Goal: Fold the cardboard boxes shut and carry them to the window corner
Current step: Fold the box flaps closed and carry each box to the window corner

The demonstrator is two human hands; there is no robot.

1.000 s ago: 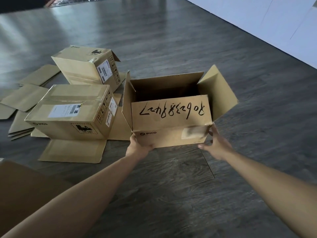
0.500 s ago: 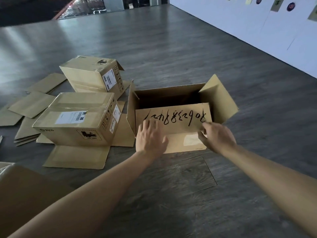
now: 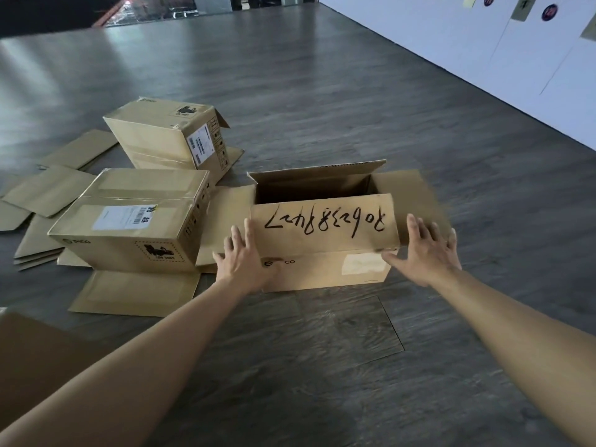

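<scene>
Floorboards point(image 3: 322, 91) of dark grey wood grain run away from me to a white wall point(image 3: 483, 43) on my right, where a few small stickers and notes hang; glass shows dimly at the far end of the room.

My left hand point(image 3: 243, 258) reaches forward with fingers straight and spread, lying against the left near corner of the open box point(image 3: 325, 269). My right hand point(image 3: 427, 253) mirrors it at the right near corner, fingers splayed and thumb out toward the box front. Neither hand grasps anything; both are flat and loose. The right side flap behind my right hand is blurred.

The open box sits on the floor straight ahead of me, plain brown corrugated cardboard, rectangular. Its near flap point(image 3: 324, 225) carries black handwritten digits and leans over the dark opening; the far flap stands up, the side flaps lie outward.

To its left stand two closed boxes: a taped box point(image 3: 129, 227) with a white label, and just behind it a tilted box point(image 3: 171, 137). Flat cardboard sheets point(image 3: 48, 191) lie scattered around and under them.
</scene>
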